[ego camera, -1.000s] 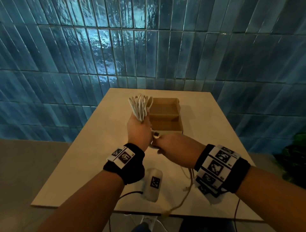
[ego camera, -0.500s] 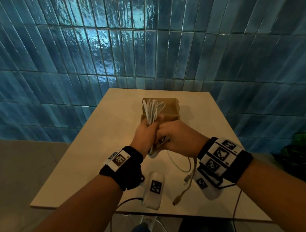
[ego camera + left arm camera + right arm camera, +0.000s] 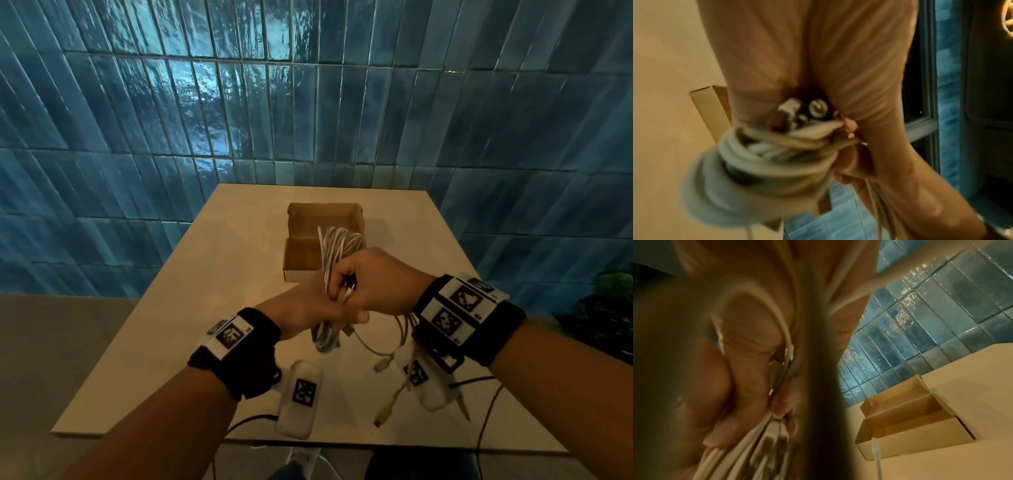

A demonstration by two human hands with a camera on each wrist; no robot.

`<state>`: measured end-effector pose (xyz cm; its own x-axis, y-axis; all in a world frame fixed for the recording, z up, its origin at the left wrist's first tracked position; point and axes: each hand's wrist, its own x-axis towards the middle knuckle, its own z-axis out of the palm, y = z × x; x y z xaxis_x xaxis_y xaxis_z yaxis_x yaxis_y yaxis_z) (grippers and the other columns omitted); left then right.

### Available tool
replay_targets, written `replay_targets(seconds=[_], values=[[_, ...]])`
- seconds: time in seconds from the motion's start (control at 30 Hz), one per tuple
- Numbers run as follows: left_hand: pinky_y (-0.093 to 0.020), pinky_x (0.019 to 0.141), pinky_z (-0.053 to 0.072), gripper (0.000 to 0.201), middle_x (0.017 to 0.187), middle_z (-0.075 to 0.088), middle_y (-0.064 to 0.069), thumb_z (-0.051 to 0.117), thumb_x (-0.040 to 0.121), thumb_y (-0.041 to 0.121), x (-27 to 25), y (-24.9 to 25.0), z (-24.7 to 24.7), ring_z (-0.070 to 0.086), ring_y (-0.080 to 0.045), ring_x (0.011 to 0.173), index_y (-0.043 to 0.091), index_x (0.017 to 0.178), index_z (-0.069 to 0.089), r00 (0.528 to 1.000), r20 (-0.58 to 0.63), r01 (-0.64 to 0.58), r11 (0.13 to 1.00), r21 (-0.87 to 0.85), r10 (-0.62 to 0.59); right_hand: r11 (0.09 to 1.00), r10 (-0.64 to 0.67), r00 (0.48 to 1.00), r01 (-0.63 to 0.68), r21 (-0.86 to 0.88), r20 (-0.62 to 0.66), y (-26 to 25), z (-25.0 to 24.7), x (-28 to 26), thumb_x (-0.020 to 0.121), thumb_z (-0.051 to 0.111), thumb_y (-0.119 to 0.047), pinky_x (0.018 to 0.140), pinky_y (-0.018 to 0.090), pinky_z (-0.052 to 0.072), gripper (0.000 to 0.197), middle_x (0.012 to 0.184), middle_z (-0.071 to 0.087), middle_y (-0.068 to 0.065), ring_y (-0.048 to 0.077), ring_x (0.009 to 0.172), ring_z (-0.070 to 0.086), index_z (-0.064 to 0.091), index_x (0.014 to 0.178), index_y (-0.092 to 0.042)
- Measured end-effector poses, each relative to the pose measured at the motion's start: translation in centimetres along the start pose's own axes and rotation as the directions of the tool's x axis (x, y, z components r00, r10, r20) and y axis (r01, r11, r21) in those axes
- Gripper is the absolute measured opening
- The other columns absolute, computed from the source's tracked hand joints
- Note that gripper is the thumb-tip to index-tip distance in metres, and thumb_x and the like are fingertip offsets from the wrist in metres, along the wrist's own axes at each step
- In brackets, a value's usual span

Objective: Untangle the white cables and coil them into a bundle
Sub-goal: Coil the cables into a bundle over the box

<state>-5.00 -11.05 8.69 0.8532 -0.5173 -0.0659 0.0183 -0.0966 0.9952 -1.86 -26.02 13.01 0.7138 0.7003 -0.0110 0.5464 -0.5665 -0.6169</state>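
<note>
A bundle of white cables (image 3: 337,250) is held above the table, its loops sticking up over my fists and hanging out below. My left hand (image 3: 308,308) grips the bundle (image 3: 764,155) from the left. My right hand (image 3: 371,279) is curled round the cables (image 3: 764,443) from the right, pressed against the left hand. Loose cable ends with plugs (image 3: 382,365) dangle under my right wrist. Plug tips (image 3: 803,110) show between the fingers in the left wrist view.
An open cardboard box (image 3: 308,240) stands on the beige table (image 3: 191,294) just beyond my hands, also seen as the box (image 3: 916,423) in the right wrist view. Blue tiled wall (image 3: 308,102) rises behind. The table's near edge lies under my forearms.
Both hands have shifted right and nearer to me with the bundle. The right hand has moved up over the bundle, and the loose ends now hang shorter.
</note>
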Motion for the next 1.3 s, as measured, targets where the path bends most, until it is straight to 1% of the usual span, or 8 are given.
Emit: replay_targets(seconds=[0.07, 0.23, 0.37, 0.47, 0.63, 0.83, 1.07, 1.3], values=[[-0.020, 0.067, 0.053, 0.028, 0.069, 0.070, 0.012, 0.071, 0.079, -0.007, 0.2, -0.1, -0.1, 0.066, -0.001, 0.068, 0.018, 0.087, 0.061, 0.999, 0.034, 0.022, 0.996, 0.091, -0.025, 1.000, 0.005, 1.000, -0.005, 0.002, 0.022, -0.1, -0.1, 0.0, 0.066, 0.075, 0.000, 0.070, 0.012, 0.049, 0.019, 0.078, 0.067, -0.013, -0.006, 0.073, 0.059, 0.072, 0.080, -0.013], [-0.014, 0.063, 0.049, 0.031, 0.068, 0.066, 0.015, 0.076, 0.076, -0.005, 0.4, -0.4, -0.3, 0.062, 0.006, 0.067, 0.020, 0.084, 0.060, 0.997, 0.001, 0.078, 0.968, 0.240, -0.081, 0.997, 0.056, 0.993, -0.051, -0.050, 0.104, 0.1, -0.1, 0.3, 0.070, 0.077, -0.009, 0.071, 0.018, 0.052, 0.017, 0.080, 0.066, -0.015, -0.003, 0.073, 0.059, 0.073, 0.083, -0.018], [-0.040, 0.068, 0.056, 0.031, 0.080, 0.065, -0.004, 0.084, 0.069, 0.012, 0.5, -1.3, -0.7, 0.065, -0.015, 0.075, 0.009, 0.089, 0.061, 0.989, -0.110, 0.132, 0.910, 0.394, -0.096, 0.998, 0.063, 0.989, -0.065, 0.009, 0.136, 0.6, 0.3, 0.6, 0.074, 0.075, -0.007, 0.071, 0.014, 0.051, 0.017, 0.079, 0.065, -0.019, -0.007, 0.069, 0.059, 0.074, 0.088, -0.016], [-0.031, 0.063, 0.054, 0.033, 0.090, 0.063, -0.014, 0.076, 0.074, 0.001, 0.6, -1.7, -0.9, 0.063, -0.021, 0.075, -0.004, 0.100, 0.056, 0.979, -0.198, 0.125, 0.885, 0.449, -0.037, 0.994, 0.078, 0.987, -0.088, 0.064, 0.138, 1.1, 0.7, 0.7, 0.077, 0.073, -0.005, 0.080, 0.022, 0.055, 0.021, 0.084, 0.068, -0.015, -0.003, 0.076, 0.063, 0.074, 0.094, -0.016], [-0.031, 0.061, 0.048, 0.042, 0.098, 0.058, -0.006, 0.068, 0.079, 0.008, 0.6, -2.9, -2.6, 0.060, -0.023, 0.080, 0.009, 0.114, 0.044, 0.861, -0.509, 0.251, 0.862, 0.441, 0.010, 0.978, 0.106, 0.994, -0.097, 0.185, -0.039, 1.7, 0.5, 0.4, 0.079, 0.071, -0.002, 0.088, 0.026, 0.053, 0.047, 0.117, 0.062, -0.005, 0.008, 0.103, 0.060, 0.058, 0.119, -0.022], [-0.023, 0.061, 0.040, 0.027, 0.086, 0.057, 0.002, 0.066, 0.087, 0.015, 0.0, -3.2, -4.9, 0.057, -0.015, 0.073, 0.012, 0.106, 0.048, 0.732, -0.678, 0.248, 0.897, 0.367, 0.075, 0.955, 0.207, 0.977, -0.189, 0.227, -0.058, 2.2, 0.8, -0.7, 0.099, 0.035, -0.004, 0.059, 0.014, 0.043, 0.018, 0.078, 0.053, 0.004, 0.010, 0.065, 0.050, 0.050, 0.108, -0.007], [-0.041, 0.085, 0.053, 0.037, 0.090, 0.069, -0.009, 0.079, 0.074, 0.034, 0.7, -3.9, -4.9, 0.066, -0.029, 0.089, 0.015, 0.102, 0.064, 0.828, -0.537, 0.358, 0.888, 0.289, -0.159, 0.942, -0.090, 0.983, 0.031, -0.335, -0.160, 0.8, -1.5, 0.3, 0.100, 0.041, -0.025, 0.060, 0.023, 0.033, 0.015, 0.080, 0.054, -0.009, 0.012, 0.072, 0.049, 0.052, 0.090, -0.025], [-0.033, 0.068, 0.052, 0.020, 0.065, 0.053, -0.003, 0.065, 0.085, 0.003, -0.2, -2.1, -2.4, 0.056, -0.021, 0.064, 0.012, 0.072, 0.052, 0.935, -0.177, 0.326, 0.941, 0.094, -0.307, 0.693, -0.240, 0.960, 0.064, -0.718, -0.145, 0.6, -4.9, 1.5, 0.098, 0.040, -0.037, 0.076, 0.028, 0.025, 0.018, 0.088, 0.050, -0.017, 0.010, 0.083, 0.039, 0.057, 0.098, -0.033]])
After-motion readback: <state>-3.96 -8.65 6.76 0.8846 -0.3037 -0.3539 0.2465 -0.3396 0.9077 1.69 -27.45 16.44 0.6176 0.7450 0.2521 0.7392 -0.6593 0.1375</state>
